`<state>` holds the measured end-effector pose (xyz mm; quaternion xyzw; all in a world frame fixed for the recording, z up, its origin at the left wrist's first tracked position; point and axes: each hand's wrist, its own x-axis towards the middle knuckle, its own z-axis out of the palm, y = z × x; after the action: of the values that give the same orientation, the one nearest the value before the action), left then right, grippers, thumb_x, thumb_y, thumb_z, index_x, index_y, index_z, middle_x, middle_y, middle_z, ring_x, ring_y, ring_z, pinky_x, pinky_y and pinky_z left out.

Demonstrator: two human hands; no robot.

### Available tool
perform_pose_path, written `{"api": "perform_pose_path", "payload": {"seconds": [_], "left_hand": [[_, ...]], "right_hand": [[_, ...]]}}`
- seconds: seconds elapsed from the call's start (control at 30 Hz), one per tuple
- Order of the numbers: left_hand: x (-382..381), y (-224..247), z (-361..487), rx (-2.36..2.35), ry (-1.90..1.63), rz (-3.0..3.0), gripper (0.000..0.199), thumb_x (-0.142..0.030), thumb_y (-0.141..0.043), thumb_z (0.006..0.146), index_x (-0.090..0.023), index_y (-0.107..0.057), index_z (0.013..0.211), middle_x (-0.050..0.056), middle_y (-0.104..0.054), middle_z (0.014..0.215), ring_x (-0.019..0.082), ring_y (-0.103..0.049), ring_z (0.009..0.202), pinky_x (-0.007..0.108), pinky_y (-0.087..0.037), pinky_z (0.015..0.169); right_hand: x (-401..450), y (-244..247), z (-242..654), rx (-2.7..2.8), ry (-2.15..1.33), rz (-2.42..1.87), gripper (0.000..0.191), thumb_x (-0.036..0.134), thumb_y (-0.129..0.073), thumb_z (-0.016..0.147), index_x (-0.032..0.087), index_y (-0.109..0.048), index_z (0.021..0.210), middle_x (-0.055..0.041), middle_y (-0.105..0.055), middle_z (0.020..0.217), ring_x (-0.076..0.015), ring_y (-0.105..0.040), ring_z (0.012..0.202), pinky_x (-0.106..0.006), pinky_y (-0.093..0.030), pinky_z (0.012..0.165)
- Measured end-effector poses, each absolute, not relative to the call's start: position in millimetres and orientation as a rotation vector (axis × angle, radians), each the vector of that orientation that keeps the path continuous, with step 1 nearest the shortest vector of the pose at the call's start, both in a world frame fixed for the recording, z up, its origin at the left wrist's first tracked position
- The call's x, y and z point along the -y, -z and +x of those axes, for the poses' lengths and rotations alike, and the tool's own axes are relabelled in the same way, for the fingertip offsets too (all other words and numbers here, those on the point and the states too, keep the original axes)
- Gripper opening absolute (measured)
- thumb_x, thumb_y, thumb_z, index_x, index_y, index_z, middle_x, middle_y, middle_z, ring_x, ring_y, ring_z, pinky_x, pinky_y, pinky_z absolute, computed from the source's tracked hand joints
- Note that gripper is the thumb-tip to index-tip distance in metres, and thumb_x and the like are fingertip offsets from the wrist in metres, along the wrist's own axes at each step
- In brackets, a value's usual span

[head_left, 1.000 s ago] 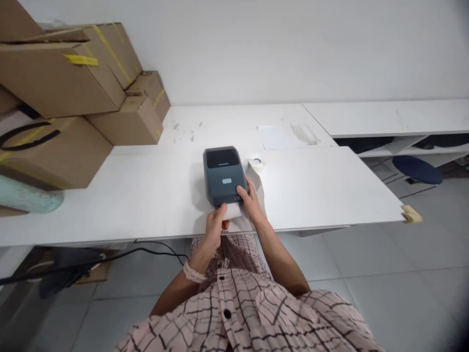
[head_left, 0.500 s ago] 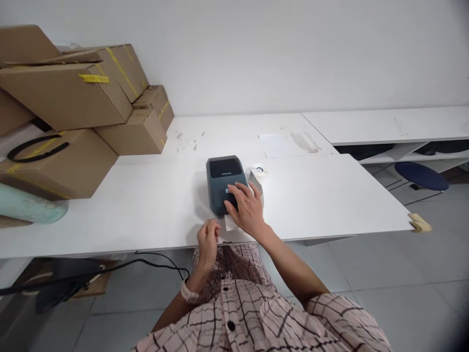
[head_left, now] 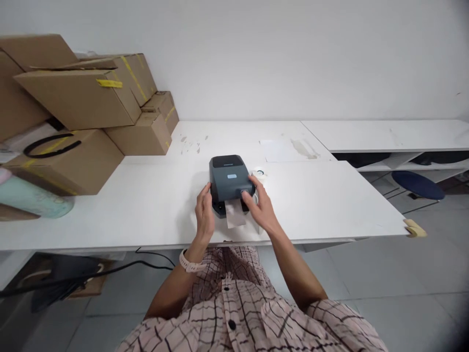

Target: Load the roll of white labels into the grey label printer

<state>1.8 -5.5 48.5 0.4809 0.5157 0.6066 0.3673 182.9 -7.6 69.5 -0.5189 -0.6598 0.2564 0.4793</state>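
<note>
A dark blue-grey label printer [head_left: 229,180] stands near the front edge of the white table, its cover tilted up at the front so that a gap shows. From that gap a white label strip [head_left: 235,214] hangs toward me. My left hand [head_left: 205,211] holds the printer's left side, fingers along the casing. On the other side, my right hand [head_left: 261,205] grips the cover's front right corner, thumb on top and fingers along the side. Behind the right hand lies a small white roll [head_left: 259,174], partly hidden.
Stacked cardboard boxes [head_left: 84,98] fill the table's left end, with a mint-green bottle [head_left: 40,198] in front of them. A thin paper sheet [head_left: 274,150] lies toward the back of the table [head_left: 311,200]. At the right front corner is a tan corner guard [head_left: 415,228]; a blue stool [head_left: 417,185] stands beyond.
My right hand has moved from the printer's top to its front right corner. My left hand has come up to the left side. The cover's front has risen, and more label strip shows.
</note>
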Motion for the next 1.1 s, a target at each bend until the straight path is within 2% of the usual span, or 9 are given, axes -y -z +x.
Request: {"api": "perform_pose_path", "payload": {"seconds": [0.17, 0.33, 0.47, 0.6, 0.7, 0.8, 0.97, 1.03, 1.1], "left_hand": [[-33.6, -53.3, -6.9, -1.278, -1.656, 1.125, 0.048, -0.047, -0.046, 0.095, -0.020, -0.057, 0.133, 0.012, -0.061, 0.138, 0.025, -0.055, 0.131, 0.040, -0.043, 0.110], [-69.6, -35.4, -7.6, -1.545, -1.242, 1.171, 0.063, -0.029, -0.066, 0.080, -0.020, -0.048, 0.140, 0.015, -0.051, 0.147, 0.029, -0.048, 0.137, 0.040, -0.044, 0.106], [-83.6, -27.2, -2.5, -1.657, -1.072, 1.312, 0.072, -0.027, -0.069, 0.075, -0.021, -0.044, 0.142, 0.013, -0.059, 0.139, 0.029, -0.058, 0.124, 0.040, -0.048, 0.099], [-89.8, -21.7, -0.4, -1.722, -1.095, 1.357, 0.072, -0.022, -0.068, 0.073, -0.020, -0.044, 0.141, 0.012, -0.062, 0.135, 0.027, -0.062, 0.119, 0.037, -0.048, 0.098], [-90.2, -19.4, -0.1, -1.734, -1.126, 1.346, 0.070, -0.020, -0.067, 0.074, -0.021, -0.045, 0.141, 0.010, -0.064, 0.135, 0.023, -0.063, 0.119, 0.034, -0.048, 0.099], [-87.8, -23.5, -0.5, -1.805, -1.050, 1.427, 0.072, -0.019, -0.062, 0.077, -0.020, -0.041, 0.146, 0.010, -0.064, 0.135, 0.025, -0.060, 0.124, 0.037, -0.045, 0.104], [-83.8, -34.1, -2.2, -1.924, -0.895, 1.557, 0.082, -0.011, -0.053, 0.077, -0.019, -0.028, 0.155, 0.009, -0.066, 0.132, 0.029, -0.060, 0.125, 0.042, -0.041, 0.107], [-82.8, -34.5, -2.4, -1.921, -0.898, 1.556, 0.081, -0.010, -0.051, 0.078, -0.019, -0.028, 0.155, 0.008, -0.066, 0.133, 0.029, -0.060, 0.124, 0.043, -0.041, 0.107], [-82.0, -33.2, -2.3, -1.908, -0.918, 1.551, 0.079, -0.011, -0.049, 0.079, -0.020, -0.029, 0.155, 0.007, -0.067, 0.132, 0.028, -0.061, 0.123, 0.043, -0.042, 0.107]], "right_hand": [[-24.8, -108.0, 196.6, 1.378, -0.974, -1.046, 0.066, 0.067, -0.047, 0.092, 0.034, -0.037, 0.148, -0.0054, -0.038, 0.159, -0.0282, -0.036, 0.146, -0.050, -0.033, 0.119], [-84.7, -132.8, 201.1, 1.264, -1.089, -0.899, 0.080, 0.077, -0.047, 0.085, 0.033, -0.031, 0.150, -0.0076, -0.043, 0.154, -0.0264, -0.040, 0.144, -0.049, -0.033, 0.118], [-133.2, -143.8, 198.8, 1.302, -1.030, -0.904, 0.083, 0.079, -0.047, 0.084, 0.030, -0.031, 0.149, -0.0091, -0.042, 0.154, -0.0255, -0.040, 0.143, -0.047, -0.039, 0.115], [-141.4, -143.5, 185.7, 1.461, -0.515, -0.974, 0.064, 0.061, -0.047, 0.093, 0.027, -0.037, 0.145, -0.0090, -0.040, 0.154, -0.0243, -0.037, 0.143, -0.045, -0.035, 0.117], [-127.3, -126.8, 170.1, 1.812, -0.199, -1.079, 0.039, 0.033, -0.039, 0.099, 0.021, -0.054, 0.132, -0.0104, -0.056, 0.141, -0.0230, -0.049, 0.133, -0.041, -0.037, 0.114], [-116.9, -99.6, 153.7, 2.419, -0.243, -1.323, 0.038, 0.015, -0.037, 0.095, 0.015, -0.063, 0.123, -0.0137, -0.066, 0.129, -0.0249, -0.060, 0.122, -0.039, -0.043, 0.106], [-121.8, -68.6, 137.5, 2.791, -0.411, -1.400, 0.031, 0.012, -0.047, 0.093, 0.010, -0.069, 0.115, -0.0187, -0.074, 0.113, -0.0320, -0.066, 0.114, -0.056, -0.026, 0.115], [-127.3, -71.2, 138.7, 2.875, -0.527, -1.341, 0.032, 0.016, -0.047, 0.096, 0.012, -0.068, 0.120, -0.0173, -0.073, 0.118, -0.0326, -0.066, 0.114, -0.057, -0.031, 0.112], [-131.9, -81.3, 146.0, 2.934, -0.649, -1.253, 0.036, 0.020, -0.048, 0.097, 0.016, -0.063, 0.128, -0.0137, -0.068, 0.129, -0.0292, -0.064, 0.119, -0.048, -0.041, 0.108]]}}
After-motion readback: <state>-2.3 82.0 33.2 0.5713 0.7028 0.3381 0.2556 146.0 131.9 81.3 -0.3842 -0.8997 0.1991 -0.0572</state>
